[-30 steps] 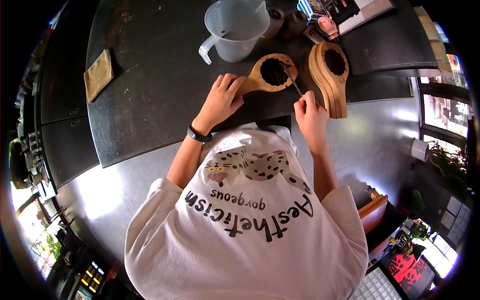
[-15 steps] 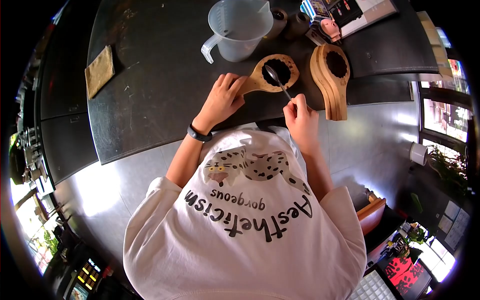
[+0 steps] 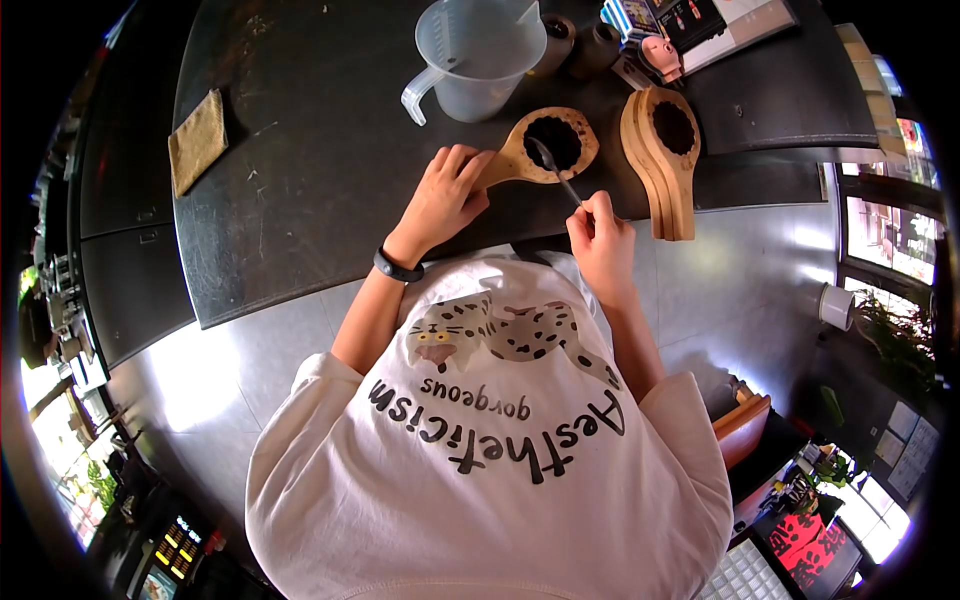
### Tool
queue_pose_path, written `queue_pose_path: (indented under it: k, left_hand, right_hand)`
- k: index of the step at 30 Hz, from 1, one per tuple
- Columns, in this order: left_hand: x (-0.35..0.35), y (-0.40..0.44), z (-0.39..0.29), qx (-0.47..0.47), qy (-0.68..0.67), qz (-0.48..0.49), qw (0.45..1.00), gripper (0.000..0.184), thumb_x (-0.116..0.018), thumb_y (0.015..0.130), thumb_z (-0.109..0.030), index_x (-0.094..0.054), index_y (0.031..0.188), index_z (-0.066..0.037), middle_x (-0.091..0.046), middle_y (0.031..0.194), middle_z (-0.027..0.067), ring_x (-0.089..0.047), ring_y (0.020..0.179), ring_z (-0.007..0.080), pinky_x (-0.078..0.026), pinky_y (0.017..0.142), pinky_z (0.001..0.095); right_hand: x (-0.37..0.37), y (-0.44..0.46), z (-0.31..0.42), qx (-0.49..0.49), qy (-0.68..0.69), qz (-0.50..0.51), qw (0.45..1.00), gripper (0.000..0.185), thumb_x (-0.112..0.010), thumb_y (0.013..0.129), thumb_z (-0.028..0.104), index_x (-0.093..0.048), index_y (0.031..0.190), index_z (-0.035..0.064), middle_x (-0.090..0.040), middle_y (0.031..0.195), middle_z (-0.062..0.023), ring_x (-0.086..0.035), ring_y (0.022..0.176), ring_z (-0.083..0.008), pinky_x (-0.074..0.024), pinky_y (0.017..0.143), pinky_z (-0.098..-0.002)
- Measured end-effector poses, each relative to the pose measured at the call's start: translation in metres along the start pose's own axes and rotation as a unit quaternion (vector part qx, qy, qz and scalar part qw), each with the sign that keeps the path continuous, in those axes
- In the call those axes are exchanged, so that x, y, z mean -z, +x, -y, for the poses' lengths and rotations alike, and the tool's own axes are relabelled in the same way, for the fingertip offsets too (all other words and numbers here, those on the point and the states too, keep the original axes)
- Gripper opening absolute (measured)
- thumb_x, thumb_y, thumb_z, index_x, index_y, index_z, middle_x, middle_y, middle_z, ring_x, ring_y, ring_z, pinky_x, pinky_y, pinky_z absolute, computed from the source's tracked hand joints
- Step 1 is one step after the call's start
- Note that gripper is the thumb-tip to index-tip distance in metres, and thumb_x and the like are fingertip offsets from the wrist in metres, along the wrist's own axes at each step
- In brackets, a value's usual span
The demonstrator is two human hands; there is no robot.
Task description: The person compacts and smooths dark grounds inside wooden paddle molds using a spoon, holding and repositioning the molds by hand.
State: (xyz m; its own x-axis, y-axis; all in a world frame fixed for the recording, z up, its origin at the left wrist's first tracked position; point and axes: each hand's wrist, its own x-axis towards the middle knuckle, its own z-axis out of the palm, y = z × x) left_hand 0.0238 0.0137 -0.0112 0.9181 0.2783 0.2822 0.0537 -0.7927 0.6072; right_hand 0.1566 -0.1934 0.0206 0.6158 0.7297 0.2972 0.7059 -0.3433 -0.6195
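My left hand [image 3: 447, 195] grips the handle of a wooden paddle-shaped mould [image 3: 509, 160], which lies on the dark table with a scalloped hollow in its head. Something dark fills or lines that hollow. Pinched in my right hand [image 3: 601, 238] is a metal spoon [image 3: 568, 187], its bowl at the left part of the hollow. A stack of similar wooden moulds [image 3: 654, 180] rests to the right, the top one with a dark hollow too. Neither hand touches the stack.
Behind the mould stands a clear measuring jug [image 3: 475, 65], with dark jars [image 3: 597, 50] beside it. A pink figurine [image 3: 660, 57] and printed papers [image 3: 745, 25] are at the back right. A folded tan cloth [image 3: 198, 143] lies on the left of the table [image 3: 300, 220].
My right hand has moved left with the spoon. The spoon's bowl has shifted from the right side of the hollow to its left part. My left hand keeps its hold.
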Motion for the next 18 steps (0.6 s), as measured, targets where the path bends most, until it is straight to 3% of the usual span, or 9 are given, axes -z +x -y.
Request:
queue_pose_path:
  k: [18]
  left_hand:
    - [0.000,0.000,0.000,-0.015,-0.005,-0.011,1.000,0.058,-0.067,0.076,-0.004,-0.051,0.131,-0.002,-0.052,0.117,0.0154,-0.050,0.105,0.0339,-0.045,0.094,0.0402]
  right_hand:
    - [0.006,0.004,0.010,-0.004,-0.005,-0.004,1.000,0.022,-0.064,0.082,-0.002,-0.043,0.084,0.0062,-0.059,0.063,-0.0066,-0.062,0.055,-0.0285,-0.0482,0.049,-0.0344]
